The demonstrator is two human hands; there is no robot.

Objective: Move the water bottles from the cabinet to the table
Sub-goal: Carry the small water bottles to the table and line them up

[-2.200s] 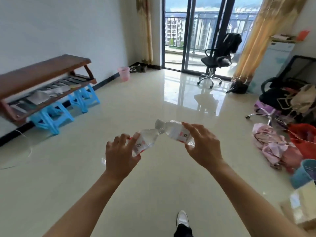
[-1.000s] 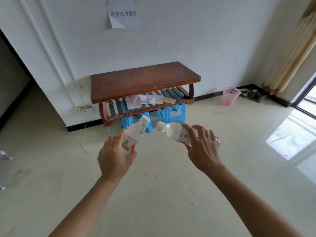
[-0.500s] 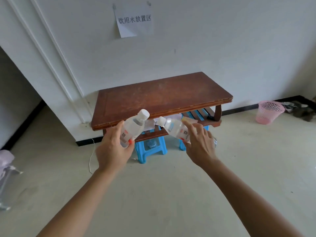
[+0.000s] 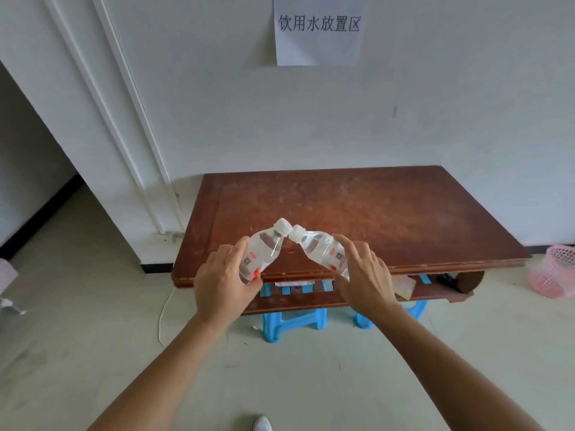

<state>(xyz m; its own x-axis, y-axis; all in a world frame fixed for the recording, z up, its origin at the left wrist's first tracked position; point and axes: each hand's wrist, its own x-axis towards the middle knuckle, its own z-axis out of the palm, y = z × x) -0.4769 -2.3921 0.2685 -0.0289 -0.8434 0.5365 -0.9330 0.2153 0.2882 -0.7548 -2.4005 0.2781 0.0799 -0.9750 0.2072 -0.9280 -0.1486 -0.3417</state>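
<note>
**Bottle bases out of sight**

The left hand (image 4: 222,281) covers the base of the left bottle (image 4: 263,248), and the right hand (image 4: 362,275) hides the lower part of the right bottle (image 4: 320,247). Both labels are too blurred to read. The worktop (image 4: 357,213) screens most of the lower shelf (image 4: 435,293) and blue stools (image 4: 292,321). Picture edges crop the pink basket (image 4: 557,275), paper sign (image 4: 317,29) and shoe (image 4: 262,424).

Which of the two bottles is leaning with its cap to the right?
The left bottle, gripped by the left hand; the right bottle, in the right hand, leans cap-left.
</note>
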